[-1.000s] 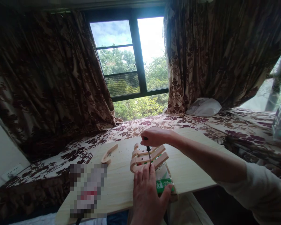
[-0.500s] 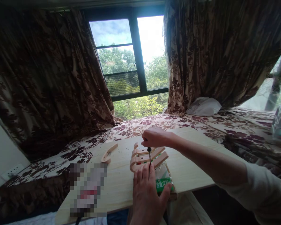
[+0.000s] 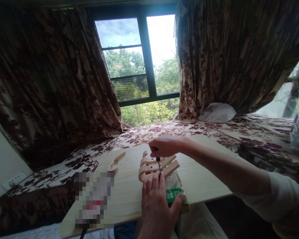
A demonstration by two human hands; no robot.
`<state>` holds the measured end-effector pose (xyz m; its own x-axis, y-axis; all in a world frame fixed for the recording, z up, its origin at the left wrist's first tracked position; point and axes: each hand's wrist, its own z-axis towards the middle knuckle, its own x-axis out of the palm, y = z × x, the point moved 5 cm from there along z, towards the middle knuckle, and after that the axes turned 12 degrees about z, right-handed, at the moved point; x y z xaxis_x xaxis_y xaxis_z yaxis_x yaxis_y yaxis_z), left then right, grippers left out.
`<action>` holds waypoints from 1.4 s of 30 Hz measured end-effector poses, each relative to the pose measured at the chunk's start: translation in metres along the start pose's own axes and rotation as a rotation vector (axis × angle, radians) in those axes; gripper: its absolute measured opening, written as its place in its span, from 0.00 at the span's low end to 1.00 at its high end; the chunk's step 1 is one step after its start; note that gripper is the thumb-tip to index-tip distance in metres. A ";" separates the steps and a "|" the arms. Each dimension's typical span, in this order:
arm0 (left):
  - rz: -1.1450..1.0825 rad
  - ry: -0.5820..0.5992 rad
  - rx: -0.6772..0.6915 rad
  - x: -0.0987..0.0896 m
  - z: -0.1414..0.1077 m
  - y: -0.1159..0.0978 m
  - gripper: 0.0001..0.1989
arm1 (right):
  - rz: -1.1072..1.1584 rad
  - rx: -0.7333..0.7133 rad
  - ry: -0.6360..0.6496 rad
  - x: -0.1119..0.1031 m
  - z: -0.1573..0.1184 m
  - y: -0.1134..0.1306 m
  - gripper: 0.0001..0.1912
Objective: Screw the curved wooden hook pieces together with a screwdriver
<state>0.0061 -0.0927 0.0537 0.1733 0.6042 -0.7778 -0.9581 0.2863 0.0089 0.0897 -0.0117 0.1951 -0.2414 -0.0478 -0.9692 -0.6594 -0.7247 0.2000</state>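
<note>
My right hand [image 3: 164, 146] is closed round the dark handle of a screwdriver [image 3: 159, 165]. The metal shaft points down, almost upright, and its tip is hidden by my left fingers. Curved pale wooden pieces [image 3: 173, 165] with dark holes lie side by side under it. My left hand [image 3: 155, 199] lies over the near piece, fingers stretched forward and thumb spread to the right. Under the pieces and my left hand is a green and white printed packet [image 3: 173, 196], with the thumb at its right side.
Another curved wooden piece [image 3: 112, 165] lies on the pale board [image 3: 204, 179], with small dark bits around it. A blurred-out object [image 3: 94, 200] with a dark cord is at the board's left. Behind are a patterned cloth [image 3: 149, 132], a white plastic bag [image 3: 216, 113] and a window [image 3: 143, 59].
My right hand has turned and shifted slightly left, and the screwdriver's top leans a little more left. My right forearm has swung slightly. The left hand and wooden pieces stay in place.
</note>
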 end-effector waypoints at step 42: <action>-0.063 0.116 0.004 0.007 -0.003 0.009 0.33 | 0.083 0.030 0.028 -0.007 -0.011 0.004 0.13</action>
<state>-0.0016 -0.0883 0.0470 0.2049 0.4947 -0.8445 -0.9452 0.3241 -0.0394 0.0962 -0.0215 0.2008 -0.2765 -0.1258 -0.9527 -0.6592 -0.6965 0.2833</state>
